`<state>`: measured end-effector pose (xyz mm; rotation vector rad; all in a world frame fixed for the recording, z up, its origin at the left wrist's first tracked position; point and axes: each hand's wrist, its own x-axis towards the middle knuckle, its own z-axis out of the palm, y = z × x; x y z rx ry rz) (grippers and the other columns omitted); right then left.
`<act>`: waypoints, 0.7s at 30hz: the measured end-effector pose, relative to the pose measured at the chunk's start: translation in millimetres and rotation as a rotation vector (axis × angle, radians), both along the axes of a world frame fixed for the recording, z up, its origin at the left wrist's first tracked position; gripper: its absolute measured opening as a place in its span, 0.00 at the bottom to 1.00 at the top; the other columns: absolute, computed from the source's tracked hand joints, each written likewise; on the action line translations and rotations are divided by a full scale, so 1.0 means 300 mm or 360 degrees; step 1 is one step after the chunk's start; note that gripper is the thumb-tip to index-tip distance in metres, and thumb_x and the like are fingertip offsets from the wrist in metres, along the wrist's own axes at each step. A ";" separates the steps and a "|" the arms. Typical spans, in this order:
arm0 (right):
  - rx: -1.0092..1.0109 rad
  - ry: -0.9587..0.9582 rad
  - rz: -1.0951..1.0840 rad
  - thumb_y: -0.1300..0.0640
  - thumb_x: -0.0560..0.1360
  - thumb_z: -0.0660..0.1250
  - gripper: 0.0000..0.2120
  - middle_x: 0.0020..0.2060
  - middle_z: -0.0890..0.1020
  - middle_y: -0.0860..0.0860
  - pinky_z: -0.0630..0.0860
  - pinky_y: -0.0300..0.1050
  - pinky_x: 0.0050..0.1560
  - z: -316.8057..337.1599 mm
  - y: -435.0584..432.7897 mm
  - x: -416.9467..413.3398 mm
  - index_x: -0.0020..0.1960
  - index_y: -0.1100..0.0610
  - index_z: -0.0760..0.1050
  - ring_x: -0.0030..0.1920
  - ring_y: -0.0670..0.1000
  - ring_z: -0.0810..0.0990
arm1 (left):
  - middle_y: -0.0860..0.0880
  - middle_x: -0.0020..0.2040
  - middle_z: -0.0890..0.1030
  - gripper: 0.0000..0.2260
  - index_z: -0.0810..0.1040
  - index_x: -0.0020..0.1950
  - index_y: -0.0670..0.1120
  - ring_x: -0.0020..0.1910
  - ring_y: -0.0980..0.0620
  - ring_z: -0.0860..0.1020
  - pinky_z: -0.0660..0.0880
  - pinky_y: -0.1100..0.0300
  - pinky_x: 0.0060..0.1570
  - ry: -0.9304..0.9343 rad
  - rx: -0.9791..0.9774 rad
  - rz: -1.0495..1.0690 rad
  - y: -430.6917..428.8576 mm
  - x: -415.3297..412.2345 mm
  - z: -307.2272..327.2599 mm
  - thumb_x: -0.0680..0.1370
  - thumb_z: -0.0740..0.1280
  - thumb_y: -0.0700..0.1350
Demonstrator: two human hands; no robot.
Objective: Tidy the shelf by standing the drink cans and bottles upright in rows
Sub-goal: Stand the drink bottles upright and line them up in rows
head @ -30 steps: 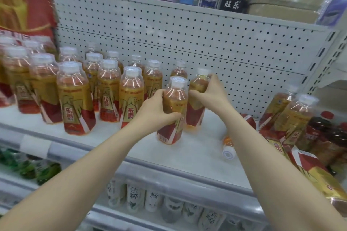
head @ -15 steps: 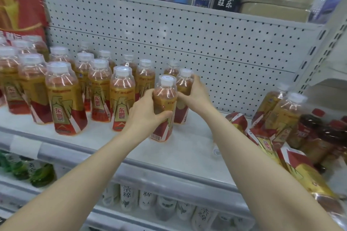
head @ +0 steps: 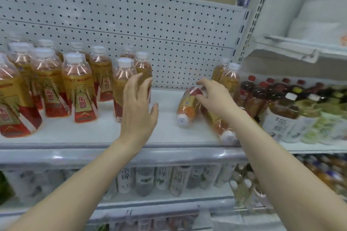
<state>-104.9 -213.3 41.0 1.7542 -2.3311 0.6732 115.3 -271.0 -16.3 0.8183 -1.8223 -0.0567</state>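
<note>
Several amber drink bottles with white caps and gold-red labels stand upright in rows [head: 79, 88] on the left of the white shelf [head: 105, 131]. The rightmost standing pair [head: 122, 78] is just behind my left hand [head: 139, 110], which is open and holds nothing. A bottle [head: 187, 107] lies on its side with its cap toward me; my right hand [head: 214, 95] touches its upper end with spread fingers. Under my right forearm lies a second bottle [head: 219, 125], partly hidden. Two more bottles [head: 228, 75] stand by the shelf's right post.
Behind the bottles is a perforated back panel [head: 169, 30]. Dark and pale drink bottles [head: 285, 103] crowd the neighbouring shelf to the right. White-labelled bottles [head: 159, 178] fill the shelf below. Boxes and soft items sit on the shelf above.
Both hands have let go of the two upright bottles, which now stand at the end of the rows. My right hand moved right to the lying bottle, and the view shifted right.
</note>
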 end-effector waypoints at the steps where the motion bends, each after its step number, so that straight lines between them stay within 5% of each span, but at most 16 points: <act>1: 0.0044 0.0020 -0.0067 0.51 0.78 0.65 0.21 0.59 0.78 0.53 0.74 0.57 0.60 -0.017 0.040 -0.011 0.70 0.51 0.69 0.59 0.58 0.77 | 0.42 0.71 0.68 0.26 0.69 0.71 0.41 0.72 0.43 0.65 0.65 0.46 0.71 -0.0054 0.0040 -0.0087 0.015 -0.032 -0.018 0.75 0.71 0.40; 5: 0.0255 0.0188 -0.0261 0.47 0.79 0.62 0.22 0.61 0.76 0.55 0.75 0.54 0.56 -0.065 0.159 -0.026 0.72 0.51 0.67 0.59 0.60 0.77 | 0.46 0.70 0.69 0.30 0.65 0.74 0.46 0.69 0.46 0.68 0.65 0.54 0.67 -0.0402 0.0543 -0.0345 0.039 -0.177 -0.053 0.76 0.70 0.53; 9: 0.0379 0.0271 -0.0363 0.41 0.78 0.62 0.26 0.62 0.75 0.56 0.73 0.52 0.56 -0.089 0.192 -0.009 0.70 0.53 0.67 0.61 0.59 0.74 | 0.43 0.67 0.70 0.37 0.60 0.76 0.46 0.63 0.40 0.73 0.69 0.50 0.61 -0.0651 0.0830 -0.0359 0.024 -0.299 -0.057 0.73 0.71 0.58; 13: 0.0531 0.0367 -0.0399 0.41 0.72 0.70 0.35 0.65 0.72 0.58 0.73 0.53 0.58 -0.111 0.175 0.008 0.72 0.54 0.62 0.65 0.60 0.70 | 0.42 0.63 0.73 0.32 0.62 0.74 0.46 0.60 0.38 0.74 0.70 0.49 0.59 -0.0593 0.0855 -0.0274 -0.007 -0.332 -0.068 0.74 0.70 0.53; 17: 0.0560 0.0530 -0.0478 0.56 0.72 0.69 0.31 0.64 0.72 0.60 0.72 0.51 0.55 -0.136 0.151 0.033 0.72 0.56 0.60 0.62 0.61 0.72 | 0.42 0.61 0.76 0.26 0.67 0.70 0.45 0.58 0.38 0.75 0.70 0.50 0.55 -0.0559 0.0806 -0.0241 -0.018 -0.298 -0.053 0.75 0.68 0.52; 21: 0.0515 0.0497 -0.0422 0.56 0.72 0.70 0.33 0.61 0.74 0.58 0.73 0.55 0.53 -0.121 0.134 0.033 0.73 0.52 0.59 0.60 0.63 0.74 | 0.44 0.62 0.76 0.23 0.68 0.69 0.45 0.60 0.41 0.75 0.69 0.50 0.56 -0.0483 0.0622 -0.0136 -0.029 -0.225 0.052 0.76 0.68 0.50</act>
